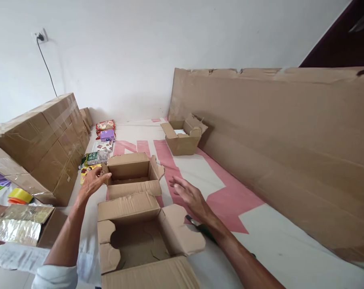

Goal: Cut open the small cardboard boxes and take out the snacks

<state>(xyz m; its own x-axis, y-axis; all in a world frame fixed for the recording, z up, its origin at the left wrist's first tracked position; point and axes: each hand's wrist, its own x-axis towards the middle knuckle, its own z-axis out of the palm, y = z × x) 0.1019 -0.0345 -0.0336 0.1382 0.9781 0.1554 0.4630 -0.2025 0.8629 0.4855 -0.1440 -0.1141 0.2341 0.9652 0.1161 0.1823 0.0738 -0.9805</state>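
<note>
In the head view, the left hand [94, 180] is at the left end of the middle box [134, 189], fingers loosely bent; whether they grip its flap I cannot tell. The right hand [188, 194], beside that box, is wide, holding nothing. The near box [127, 206], closer than both hands, and the far box [183, 146], beyond the right hand, stand open too. Opening looks done, no flaps folded shut; packaged goods [95, 157] beyond the left hand lie outside the boxes on the worktop [281, 233]
</note>
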